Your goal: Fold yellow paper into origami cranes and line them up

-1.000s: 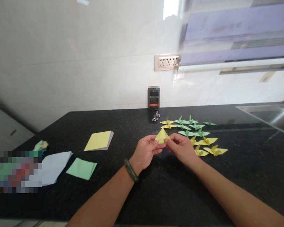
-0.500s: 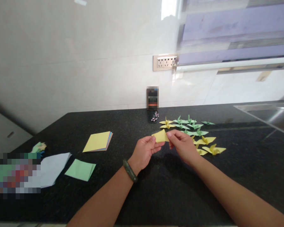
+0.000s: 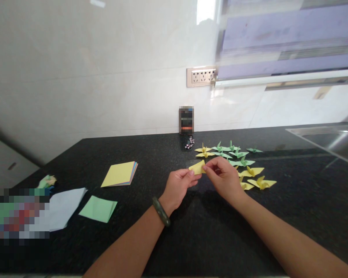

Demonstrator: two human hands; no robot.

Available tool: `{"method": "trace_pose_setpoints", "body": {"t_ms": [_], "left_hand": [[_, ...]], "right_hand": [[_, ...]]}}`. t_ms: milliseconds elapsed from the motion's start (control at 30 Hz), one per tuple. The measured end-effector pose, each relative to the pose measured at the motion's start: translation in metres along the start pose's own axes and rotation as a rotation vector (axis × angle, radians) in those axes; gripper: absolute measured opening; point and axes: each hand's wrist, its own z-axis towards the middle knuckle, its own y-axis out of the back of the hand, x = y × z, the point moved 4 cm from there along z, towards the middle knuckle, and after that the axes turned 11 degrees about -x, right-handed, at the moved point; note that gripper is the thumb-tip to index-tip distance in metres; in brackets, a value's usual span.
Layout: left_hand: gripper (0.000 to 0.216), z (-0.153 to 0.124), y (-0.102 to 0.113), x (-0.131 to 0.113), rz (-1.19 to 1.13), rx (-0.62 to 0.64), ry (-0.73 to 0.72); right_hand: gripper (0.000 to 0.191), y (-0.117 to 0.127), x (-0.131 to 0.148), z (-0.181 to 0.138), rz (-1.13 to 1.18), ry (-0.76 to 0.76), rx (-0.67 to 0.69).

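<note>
A small folded piece of yellow paper [image 3: 196,168] is held above the dark counter between my two hands. My left hand [image 3: 178,187], with a dark green bangle [image 3: 161,211] at the wrist, pinches its left end between thumb and fingers. At the right end, the thumb and forefinger of my right hand [image 3: 222,178] are closed on the paper's edge. Behind and beside my right hand stand several folded paper cranes, among them a yellow crane [image 3: 262,182] and a green crane [image 3: 243,161]. My right hand partly hides some of them.
On the left lie a stack of coloured paper [image 3: 118,173], a folded green sheet [image 3: 98,209] and a white wrapper [image 3: 65,208]. A phone-like dark object [image 3: 186,121] leans on the wall, below a socket panel [image 3: 201,77]. A steel sink [image 3: 330,141] is set in at the right.
The yellow paper looks narrower and more tilted, its upper point lowered. My left hand has shifted slightly to the right; both hands still hold the paper.
</note>
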Motion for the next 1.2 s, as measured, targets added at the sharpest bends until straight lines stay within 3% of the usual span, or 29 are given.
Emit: {"method": "trace_pose_setpoints", "body": {"t_ms": [400, 833, 1200], "left_hand": [[0.027, 0.000, 0.001, -0.003, 0.110, -0.027, -0.103], [0.026, 0.000, 0.001, -0.004, 0.151, -0.036, -0.148], [0.023, 0.005, 0.003, 0.002, -0.069, -0.056, 0.012]], "right_hand": [[0.011, 0.000, -0.001, 0.000, -0.046, 0.017, -0.023], [0.009, -0.001, 0.003, 0.001, -0.078, 0.137, 0.024], [0.010, -0.002, 0.021, -0.002, -0.066, 0.397, 0.168]]}}
